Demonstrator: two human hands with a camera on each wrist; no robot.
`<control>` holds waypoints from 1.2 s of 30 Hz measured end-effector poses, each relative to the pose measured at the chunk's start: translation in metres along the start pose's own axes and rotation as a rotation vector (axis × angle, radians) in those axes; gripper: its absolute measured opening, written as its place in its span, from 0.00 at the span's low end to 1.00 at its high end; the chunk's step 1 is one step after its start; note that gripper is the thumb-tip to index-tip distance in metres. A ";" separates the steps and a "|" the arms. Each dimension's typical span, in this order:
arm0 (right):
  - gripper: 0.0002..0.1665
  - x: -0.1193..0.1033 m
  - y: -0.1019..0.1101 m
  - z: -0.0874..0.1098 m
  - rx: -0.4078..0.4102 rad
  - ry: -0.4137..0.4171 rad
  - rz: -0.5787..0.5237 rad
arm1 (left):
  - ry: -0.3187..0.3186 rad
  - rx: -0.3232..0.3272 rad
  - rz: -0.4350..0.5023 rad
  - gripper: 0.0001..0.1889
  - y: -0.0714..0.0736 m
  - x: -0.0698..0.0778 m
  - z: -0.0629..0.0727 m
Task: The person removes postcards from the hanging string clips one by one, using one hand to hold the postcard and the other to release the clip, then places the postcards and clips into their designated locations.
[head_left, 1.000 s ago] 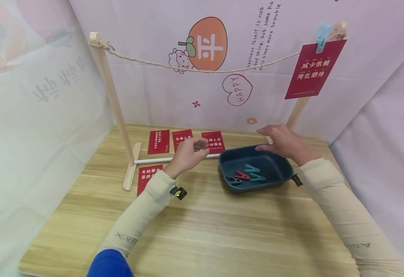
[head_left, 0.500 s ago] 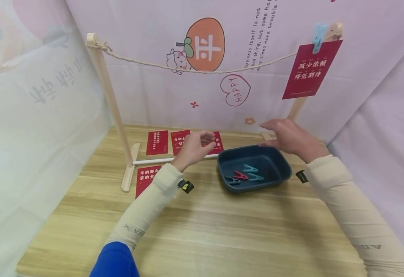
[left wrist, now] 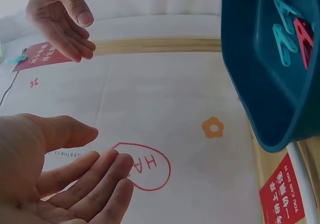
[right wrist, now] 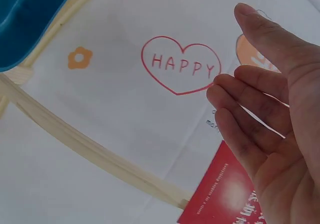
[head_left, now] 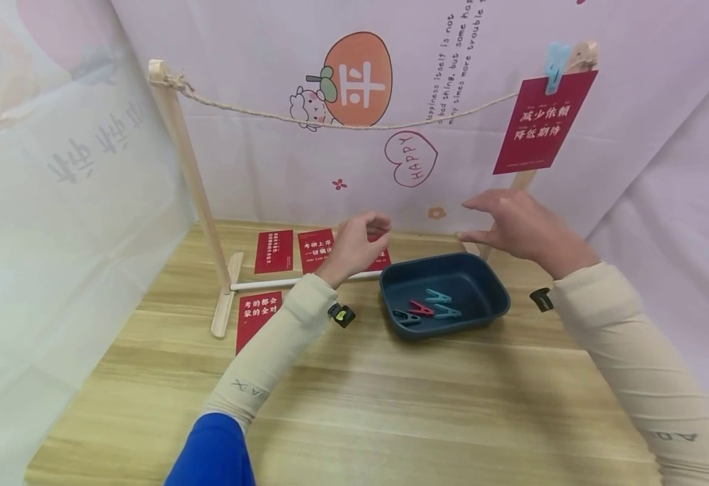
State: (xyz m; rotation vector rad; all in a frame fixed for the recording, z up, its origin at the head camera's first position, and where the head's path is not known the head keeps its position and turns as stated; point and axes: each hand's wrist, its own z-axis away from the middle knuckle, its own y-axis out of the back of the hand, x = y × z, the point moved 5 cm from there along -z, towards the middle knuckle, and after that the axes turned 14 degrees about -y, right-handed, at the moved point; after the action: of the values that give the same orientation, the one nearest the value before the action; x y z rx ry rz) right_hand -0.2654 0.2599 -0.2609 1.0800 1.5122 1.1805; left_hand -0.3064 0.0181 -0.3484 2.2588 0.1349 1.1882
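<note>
My left hand (head_left: pixel 357 244) hovers above the back of the table, in front of a red card that it partly covers. Its fingers are bent loosely and hold nothing, as the left wrist view confirms. My right hand (head_left: pixel 521 226) is raised behind the right end of a dark blue basin (head_left: pixel 481 290), thumb and fingers apart around air. In the basin lie several clothespins, among them a red clothespin (head_left: pixel 421 308) and a teal clothespin (head_left: pixel 438 296). Above the right hand, a light blue clothespin (head_left: pixel 554 67) clips a red card (head_left: pixel 542 125) to the rope.
A twine rope (head_left: pixel 354 126) sags between two wooden posts, the left post (head_left: pixel 190 172) standing on a wooden foot. Red cards lie on the table: a far-left card (head_left: pixel 274 251), a middle card (head_left: pixel 316 250) and a nearer card (head_left: pixel 257 314). A white rod (head_left: pixel 266 284) joins the posts low down.
My left hand has moved up and to the right, away from the middle card. The right hand has risen and shifted slightly right, off the basin. The view has drifted a little.
</note>
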 end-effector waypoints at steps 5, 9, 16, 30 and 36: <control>0.39 -0.002 0.014 0.005 0.070 0.037 0.008 | -0.018 -0.001 0.016 0.19 -0.002 0.009 -0.008; 0.37 -0.003 0.027 0.008 0.126 0.053 0.004 | -0.032 -0.001 0.016 0.19 -0.004 0.014 -0.014; 0.36 0.001 0.048 0.017 0.176 0.027 -0.001 | -0.052 0.011 0.041 0.20 -0.010 0.020 -0.026; 0.35 0.010 0.079 0.026 0.337 0.053 0.044 | -0.113 0.028 0.043 0.19 -0.026 0.038 -0.053; 0.35 0.011 0.095 0.023 0.384 0.067 0.062 | -0.144 0.051 0.055 0.18 -0.033 0.047 -0.067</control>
State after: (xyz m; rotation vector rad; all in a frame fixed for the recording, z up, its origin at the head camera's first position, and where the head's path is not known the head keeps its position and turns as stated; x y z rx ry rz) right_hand -0.2359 0.2895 -0.1724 1.3584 1.8169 0.9978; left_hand -0.3245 0.0908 -0.3024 2.3982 0.0478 1.0561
